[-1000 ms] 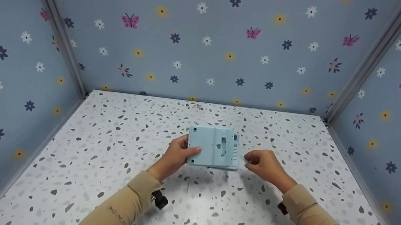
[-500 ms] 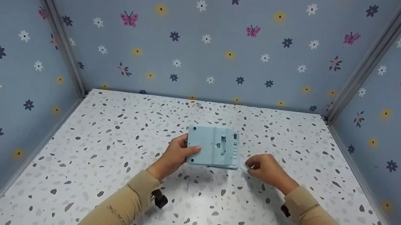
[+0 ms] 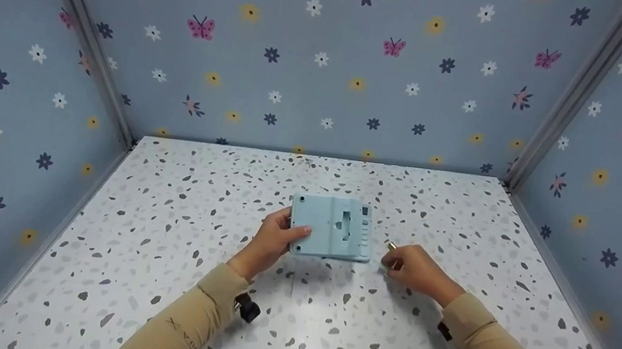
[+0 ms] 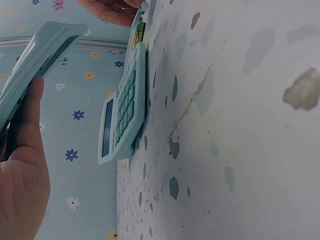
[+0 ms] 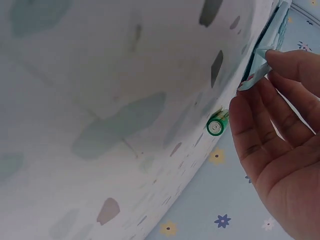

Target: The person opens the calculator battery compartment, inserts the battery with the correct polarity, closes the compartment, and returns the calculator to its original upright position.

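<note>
My left hand (image 3: 271, 239) grips a light blue calculator (image 3: 315, 216), thumb on its back. That back faces up, showing dark feet and an uncovered battery slot. Below it a second light blue calculator (image 4: 125, 107) lies on the table, keys and screen visible in the left wrist view; from the head, only its right edge peeks out. My right hand (image 3: 414, 266) pinches a small thin light blue piece (image 5: 257, 77), which looks like a battery cover, close over the table. Near those fingers lies a green and gold battery (image 5: 216, 123).
The white speckled table (image 3: 168, 299) is enclosed at the back and sides by blue flowered walls (image 3: 320, 93). Grey metal posts (image 3: 89, 38) stand at the back corners. Dark wrist cameras (image 3: 247, 309) hang under the sleeves.
My right hand has shifted slightly right and towards me, still pinching the light blue piece, and the battery now shows beside its fingers. My left hand and its calculator have stayed nearly still.
</note>
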Action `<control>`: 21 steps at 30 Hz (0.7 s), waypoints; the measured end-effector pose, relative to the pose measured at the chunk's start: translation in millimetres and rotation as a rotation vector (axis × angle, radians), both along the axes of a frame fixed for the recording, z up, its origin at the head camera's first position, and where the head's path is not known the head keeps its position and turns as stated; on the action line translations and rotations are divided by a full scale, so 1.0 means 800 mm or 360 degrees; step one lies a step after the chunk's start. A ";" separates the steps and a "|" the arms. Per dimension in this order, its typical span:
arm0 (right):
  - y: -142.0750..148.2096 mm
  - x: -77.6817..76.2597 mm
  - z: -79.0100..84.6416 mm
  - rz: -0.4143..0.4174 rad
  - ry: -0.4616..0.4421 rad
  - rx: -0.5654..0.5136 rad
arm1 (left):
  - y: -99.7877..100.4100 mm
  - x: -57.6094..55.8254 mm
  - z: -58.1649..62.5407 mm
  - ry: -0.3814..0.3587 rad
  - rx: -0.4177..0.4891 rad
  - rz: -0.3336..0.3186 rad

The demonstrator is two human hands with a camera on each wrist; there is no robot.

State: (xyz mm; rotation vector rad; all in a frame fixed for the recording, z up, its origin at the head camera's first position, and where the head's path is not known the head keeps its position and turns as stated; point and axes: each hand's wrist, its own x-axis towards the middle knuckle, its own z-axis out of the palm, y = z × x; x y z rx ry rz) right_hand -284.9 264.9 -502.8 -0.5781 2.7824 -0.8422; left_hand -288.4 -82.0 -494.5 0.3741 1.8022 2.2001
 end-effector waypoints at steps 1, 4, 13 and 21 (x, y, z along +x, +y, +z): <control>0.000 0.001 0.000 0.0001 -0.0008 -0.0001 | 0.000 0.000 0.000 -0.0002 -0.0001 -0.0001; 0.001 0.002 0.001 -0.0016 -0.0050 0.0000 | -0.001 0.000 0.000 0.0003 -0.0009 -0.0002; 0.004 0.003 -0.003 -0.0008 -0.0094 0.0009 | 0.000 0.000 -0.001 0.0003 -0.0024 -0.0001; 0.005 0.003 -0.003 -0.0022 -0.0111 0.0032 | 0.001 -0.002 0.000 -0.0019 -0.0031 0.0011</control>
